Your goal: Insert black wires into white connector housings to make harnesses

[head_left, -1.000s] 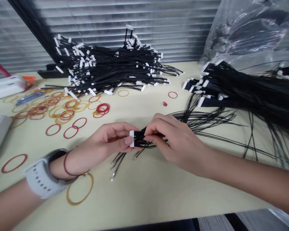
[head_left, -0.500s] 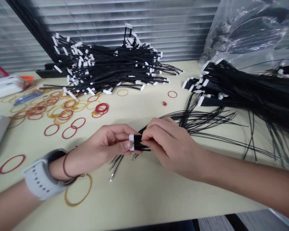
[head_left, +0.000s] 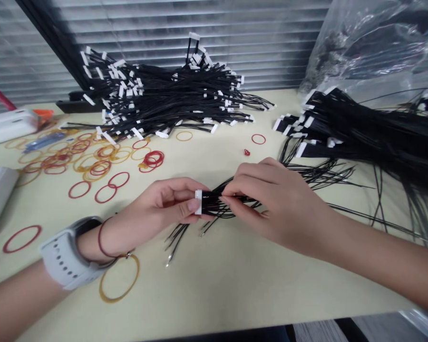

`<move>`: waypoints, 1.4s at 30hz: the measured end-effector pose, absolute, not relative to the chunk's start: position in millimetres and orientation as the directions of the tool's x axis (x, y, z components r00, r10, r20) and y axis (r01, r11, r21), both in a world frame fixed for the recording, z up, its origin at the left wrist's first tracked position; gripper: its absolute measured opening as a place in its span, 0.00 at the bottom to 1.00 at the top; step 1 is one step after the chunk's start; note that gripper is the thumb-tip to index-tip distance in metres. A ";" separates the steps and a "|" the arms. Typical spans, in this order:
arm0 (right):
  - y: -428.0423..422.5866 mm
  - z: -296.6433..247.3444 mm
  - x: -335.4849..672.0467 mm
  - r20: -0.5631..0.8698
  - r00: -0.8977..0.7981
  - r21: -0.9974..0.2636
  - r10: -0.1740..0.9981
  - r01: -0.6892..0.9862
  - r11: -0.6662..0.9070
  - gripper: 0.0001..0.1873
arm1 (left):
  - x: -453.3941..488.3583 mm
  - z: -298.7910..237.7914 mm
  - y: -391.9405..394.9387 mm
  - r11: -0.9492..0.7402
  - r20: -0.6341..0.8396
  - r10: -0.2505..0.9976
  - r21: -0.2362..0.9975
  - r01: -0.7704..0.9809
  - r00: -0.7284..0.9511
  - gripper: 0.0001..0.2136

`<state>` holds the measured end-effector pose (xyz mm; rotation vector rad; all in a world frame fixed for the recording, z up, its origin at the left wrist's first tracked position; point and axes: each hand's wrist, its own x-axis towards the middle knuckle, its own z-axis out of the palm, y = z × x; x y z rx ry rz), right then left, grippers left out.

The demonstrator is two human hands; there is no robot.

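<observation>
Between the thumb and fingers of my left hand (head_left: pixel 167 204) is a white connector (head_left: pixel 199 202), with black wires (head_left: pixel 214 207) running out of it to the right. My right hand (head_left: pixel 271 204) pinches a black wire a short way from the connector, thumb against forefinger. Loose wire ends with shiny metal terminals (head_left: pixel 169 260) stick out below my left hand. More loose black wires (head_left: pixel 317 173) spread over the table behind my right hand.
A heap of black cables with white connectors (head_left: pixel 171 95) lies at the back. Another thick bundle (head_left: pixel 371 128) is at the right, before a clear plastic bag (head_left: pixel 371 52). Red and yellow rubber bands (head_left: pixel 100 166) are scattered at the left, near white boxes (head_left: pixel 10 126).
My right hand has drawn back to the right along the wires, away from the connector, so more wire shows between the hands. My left hand keeps its hold on the connector.
</observation>
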<state>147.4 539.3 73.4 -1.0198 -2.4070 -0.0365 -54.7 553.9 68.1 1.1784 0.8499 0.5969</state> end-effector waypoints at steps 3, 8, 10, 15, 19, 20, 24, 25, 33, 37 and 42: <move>538.6 71.3 145.8 0.484 -0.576 -0.180 0.659 0.671 0.719 0.11 | -55.6 67.5 553.5 0.284 -0.257 0.786 0.958 0.041 0.563 0.06; 538.0 71.0 145.4 0.492 -0.575 -0.193 0.653 0.660 0.726 0.10 | -55.8 67.4 553.6 0.264 -0.251 0.780 0.963 0.063 0.573 0.06; 537.8 71.0 145.5 0.488 -0.580 -0.196 0.652 0.655 0.729 0.10 | -55.2 68.0 553.8 0.259 -0.246 0.780 0.964 0.060 0.575 0.06; 536.7 67.5 144.5 0.484 -0.585 -0.209 0.651 0.645 0.735 0.10 | -54.3 69.7 553.1 0.257 -0.253 0.792 0.964 0.074 0.556 0.05; 536.5 64.9 143.7 0.492 -0.601 -0.177 0.630 0.639 0.748 0.11 | -54.6 69.7 552.8 0.240 -0.241 0.794 0.968 0.077 0.558 0.04; 536.6 65.0 143.7 0.494 -0.606 -0.174 0.623 0.633 0.754 0.10 | -54.6 69.5 552.8 0.237 -0.238 0.792 0.969 0.075 0.562 0.04; 536.7 68.4 144.5 0.500 -0.594 -0.186 0.631 0.637 0.748 0.10 | -54.3 69.4 552.1 0.247 -0.242 0.794 0.967 0.067 0.559 0.05; 536.6 69.4 144.7 0.502 -0.587 -0.191 0.635 0.641 0.744 0.09 | -54.4 69.4 551.8 0.248 -0.244 0.796 0.966 0.070 0.554 0.05; 534.0 65.4 140.2 0.519 -0.555 -0.271 0.650 0.614 0.741 0.07 | -56.2 68.1 552.3 0.173 -0.211 0.768 0.977 0.122 0.604 0.06; 533.1 61.0 136.8 0.554 -0.552 -0.263 0.624 0.595 0.759 0.11 | -55.2 68.4 551.3 0.146 -0.188 0.758 0.982 0.118 0.624 0.06; 533.5 66.3 138.4 0.565 -0.574 -0.140 0.593 0.642 0.754 0.11 | -54.1 69.5 552.7 0.167 -0.183 0.794 0.983 0.081 0.580 0.05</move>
